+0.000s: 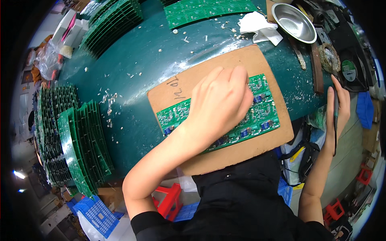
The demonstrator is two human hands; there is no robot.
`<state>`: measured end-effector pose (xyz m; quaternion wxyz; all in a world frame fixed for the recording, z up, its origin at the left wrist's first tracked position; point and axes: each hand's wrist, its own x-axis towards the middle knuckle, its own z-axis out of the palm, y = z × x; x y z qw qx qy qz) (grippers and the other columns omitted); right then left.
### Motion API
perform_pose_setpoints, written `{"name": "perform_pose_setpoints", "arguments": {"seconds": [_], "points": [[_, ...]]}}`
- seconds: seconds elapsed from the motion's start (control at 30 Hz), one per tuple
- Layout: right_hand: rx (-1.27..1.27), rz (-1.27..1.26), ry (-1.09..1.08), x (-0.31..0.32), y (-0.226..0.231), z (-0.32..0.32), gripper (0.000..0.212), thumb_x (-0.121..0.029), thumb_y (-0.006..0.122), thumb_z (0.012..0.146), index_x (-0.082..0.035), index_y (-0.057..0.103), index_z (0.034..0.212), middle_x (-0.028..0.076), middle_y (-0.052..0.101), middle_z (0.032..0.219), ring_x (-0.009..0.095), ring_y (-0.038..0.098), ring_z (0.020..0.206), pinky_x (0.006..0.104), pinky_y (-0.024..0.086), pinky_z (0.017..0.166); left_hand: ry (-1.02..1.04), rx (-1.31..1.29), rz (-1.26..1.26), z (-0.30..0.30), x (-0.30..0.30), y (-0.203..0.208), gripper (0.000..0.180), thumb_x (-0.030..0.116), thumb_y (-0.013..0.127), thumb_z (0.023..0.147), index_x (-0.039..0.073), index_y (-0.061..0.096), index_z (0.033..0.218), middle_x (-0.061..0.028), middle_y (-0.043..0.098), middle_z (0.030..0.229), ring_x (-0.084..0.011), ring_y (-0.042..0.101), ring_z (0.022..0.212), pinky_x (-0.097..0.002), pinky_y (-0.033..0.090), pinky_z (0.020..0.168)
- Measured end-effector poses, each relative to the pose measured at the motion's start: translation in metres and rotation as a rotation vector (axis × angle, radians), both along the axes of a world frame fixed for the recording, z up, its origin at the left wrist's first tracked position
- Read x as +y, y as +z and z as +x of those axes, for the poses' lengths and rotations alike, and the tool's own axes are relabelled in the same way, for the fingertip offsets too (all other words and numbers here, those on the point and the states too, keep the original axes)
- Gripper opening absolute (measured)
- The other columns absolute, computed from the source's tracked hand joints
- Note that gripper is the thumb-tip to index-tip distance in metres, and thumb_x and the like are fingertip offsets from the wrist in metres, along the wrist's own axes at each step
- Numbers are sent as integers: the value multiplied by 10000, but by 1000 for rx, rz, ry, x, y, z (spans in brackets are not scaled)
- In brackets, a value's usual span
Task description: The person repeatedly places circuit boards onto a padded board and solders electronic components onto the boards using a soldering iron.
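My left hand (219, 104) is closed over a green circuit board panel (265, 112), fingertips curled down and hidden under the knuckles. What they pinch, if anything, does not show. The panel carries small blue and silver parts and lies on a brown fibreboard sheet (241, 58) with handwriting on it. Off to the right, beyond the table's edge, my right hand (342, 100) grips a slim dark soldering iron (335, 106), its cord hanging toward my forearm. The iron's tip cannot be made out. A dark round-faced device (349, 70) and a crusted ring-shaped lump (329, 56) are close to that hand.
Stacks of green circuit boards (86, 148) stand on the left, with another stack (112, 26) at the back left. A further panel (209, 10) lies at the back. White crumpled tissue (259, 28) and a steel bowl (294, 22) sit back right. Small clippings litter the green tabletop (132, 116).
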<state>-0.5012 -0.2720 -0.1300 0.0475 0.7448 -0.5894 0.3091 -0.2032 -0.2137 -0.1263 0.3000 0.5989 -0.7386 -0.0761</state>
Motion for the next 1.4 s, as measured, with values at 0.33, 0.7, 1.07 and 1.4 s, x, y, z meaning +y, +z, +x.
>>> {"name": "perform_pose_setpoints", "arguments": {"seconds": [0.33, 0.7, 1.07, 1.4], "points": [[-776, 471, 552, 133, 39, 101, 268, -124, 616, 834, 73, 641, 1013, 164, 654, 885, 242, 648, 776, 336, 533, 720, 166, 238, 39, 89, 101, 34, 116, -29, 637, 790, 32, 599, 882, -100, 595, 880, -260, 596, 780, -358, 484, 677], [-558, 554, 940, 144, 29, 164, 292, 41, 640, 776, 35, 637, 1068, 131, 639, 764, 286, 663, 747, 358, 546, 704, 49, 248, 54, 113, 138, -3, 107, -44, 625, 771, 21, 572, 836, -128, 693, 1015, -240, 607, 818, -321, 477, 732], [-498, 466, 970, 146, 25, 172, 263, 16, 646, 784, 34, 638, 1046, 134, 634, 758, 283, 658, 763, 361, 546, 704, 19, 223, 18, 111, 133, -6, 105, -37, 654, 755, 29, 600, 816, -109, 696, 1022, -242, 619, 806, -326, 478, 731], [-610, 453, 747, 145, 26, 140, 210, -20, 605, 798, 73, 630, 985, 158, 625, 721, 286, 638, 685, 373, 535, 653, 29, 309, -23, 86, 125, -2, 151, -55, 655, 759, 13, 581, 871, -110, 634, 889, -248, 632, 843, -333, 518, 712]]}}
